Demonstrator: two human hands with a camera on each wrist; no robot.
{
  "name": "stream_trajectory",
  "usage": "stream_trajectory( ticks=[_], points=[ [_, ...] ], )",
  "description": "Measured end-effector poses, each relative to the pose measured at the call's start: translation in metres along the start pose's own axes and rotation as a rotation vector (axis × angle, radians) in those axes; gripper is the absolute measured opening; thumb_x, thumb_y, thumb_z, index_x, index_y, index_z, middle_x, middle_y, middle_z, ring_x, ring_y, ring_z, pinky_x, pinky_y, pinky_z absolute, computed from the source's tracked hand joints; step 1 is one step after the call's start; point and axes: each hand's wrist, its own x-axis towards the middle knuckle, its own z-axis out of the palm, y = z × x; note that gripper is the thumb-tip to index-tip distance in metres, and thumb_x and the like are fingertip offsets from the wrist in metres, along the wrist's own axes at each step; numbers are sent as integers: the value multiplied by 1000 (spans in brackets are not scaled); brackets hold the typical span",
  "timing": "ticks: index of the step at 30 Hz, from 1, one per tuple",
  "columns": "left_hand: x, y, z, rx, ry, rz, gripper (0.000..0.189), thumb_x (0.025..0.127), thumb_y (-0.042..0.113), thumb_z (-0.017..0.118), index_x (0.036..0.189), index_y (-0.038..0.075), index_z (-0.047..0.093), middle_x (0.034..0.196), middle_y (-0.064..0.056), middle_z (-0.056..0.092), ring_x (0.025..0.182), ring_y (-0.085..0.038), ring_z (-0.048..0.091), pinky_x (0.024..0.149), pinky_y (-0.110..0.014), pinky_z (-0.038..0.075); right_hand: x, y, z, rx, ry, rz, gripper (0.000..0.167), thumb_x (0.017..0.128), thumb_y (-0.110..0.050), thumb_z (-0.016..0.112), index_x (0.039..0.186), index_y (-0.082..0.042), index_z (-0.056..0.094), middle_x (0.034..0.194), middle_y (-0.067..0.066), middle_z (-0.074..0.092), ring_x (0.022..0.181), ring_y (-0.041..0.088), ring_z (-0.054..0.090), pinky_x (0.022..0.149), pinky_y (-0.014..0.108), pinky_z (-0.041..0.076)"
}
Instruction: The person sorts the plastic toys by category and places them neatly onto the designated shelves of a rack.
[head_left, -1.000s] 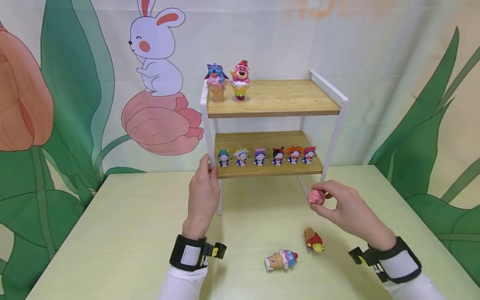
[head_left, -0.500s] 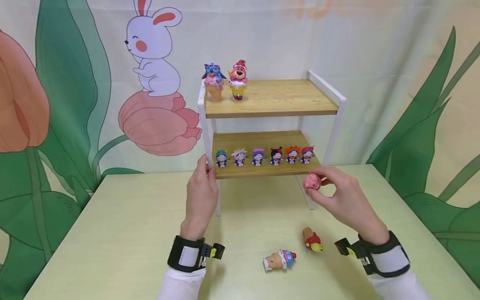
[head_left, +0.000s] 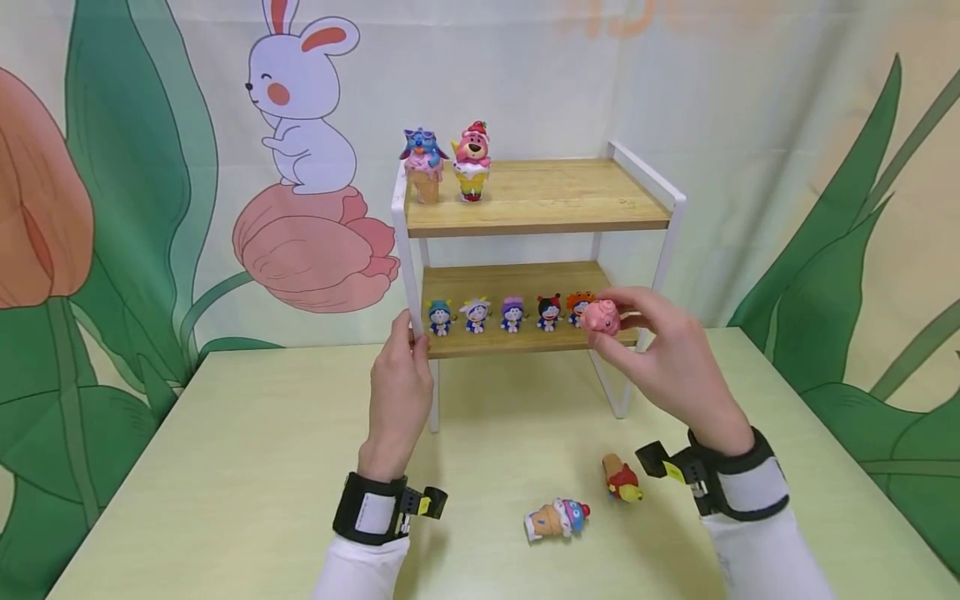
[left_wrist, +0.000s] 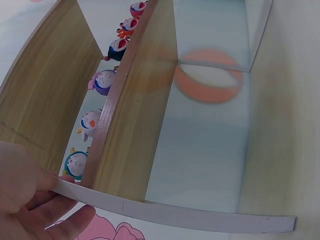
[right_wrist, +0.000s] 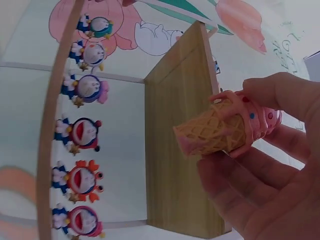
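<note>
My right hand (head_left: 663, 354) pinches a pink ice-cream-cone figurine (head_left: 602, 317) between thumb and fingers, in front of the right end of the lower shelf. In the right wrist view its waffle cone (right_wrist: 220, 127) points away from the palm. My left hand (head_left: 401, 383) grips the left white post of the two-tier rack (head_left: 540, 227); its thumb and fingers (left_wrist: 75, 220) lie around the post in the left wrist view. On the upper board stand a blue cone figurine (head_left: 425, 167) and a pink bear cone figurine (head_left: 472, 162), side by side at the left.
Several small blue figurines in animal hats (head_left: 513, 315) line the lower shelf; the rightmost is hidden behind the held figurine. On the table (head_left: 262, 467) lie a blue-topped cone figurine (head_left: 557, 520) and a red-and-yellow one (head_left: 622, 479). A printed curtain hangs behind.
My right hand has risen and moved left with the pink cone figurine, from beside the rack's right leg to in front of the lower shelf. My left hand stays on the post.
</note>
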Motion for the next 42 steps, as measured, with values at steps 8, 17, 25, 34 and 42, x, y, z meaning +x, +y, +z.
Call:
stream_trajectory(
  ticks=[8, 17, 25, 34, 42],
  points=[
    [0, 0, 1, -2, -3, -4, 35, 100, 1, 51, 134, -2, 45, 108, -23, 64, 88, -29, 66, 74, -40, 58, 33, -13, -6, 79, 63, -13, 35, 85, -5, 76, 117, 1, 63, 105, 6, 68, 93, 16, 64, 79, 22, 52],
    [0, 0, 1, -6, 0, 6, 35, 99, 1, 52, 134, -3, 45, 109, -24, 64, 88, -30, 66, 74, -40, 58, 83, -26, -3, 101, 110, 5, 30, 89, -17, 74, 114, -2, 65, 99, 2, 69, 91, 12, 65, 79, 23, 53],
    [1, 0, 1, -16, -1, 5, 37, 99, 0, 52, 135, -3, 44, 115, -25, 63, 95, -31, 66, 78, -42, 57, 122, -32, 3, 78, 148, 56, 30, 91, -22, 72, 113, -2, 65, 96, 3, 70, 85, 9, 64, 76, 23, 52],
    [1, -1, 1, 1, 6, 3, 38, 100, 1, 52, 136, -4, 44, 118, -25, 62, 99, -33, 66, 81, -43, 56, 153, -30, 21, -6, 97, 159, 30, 94, -24, 68, 114, -3, 64, 96, 7, 71, 79, 12, 63, 69, 21, 48],
    [1, -1, 2, -10, 7, 8, 36, 99, 0, 52, 134, -4, 44, 116, -25, 62, 97, -33, 66, 80, -44, 56, 170, -24, 33, -126, 48, 182, 23, 95, -25, 65, 107, -6, 65, 81, 4, 67, 68, 14, 56, 68, 24, 36]
  ],
)
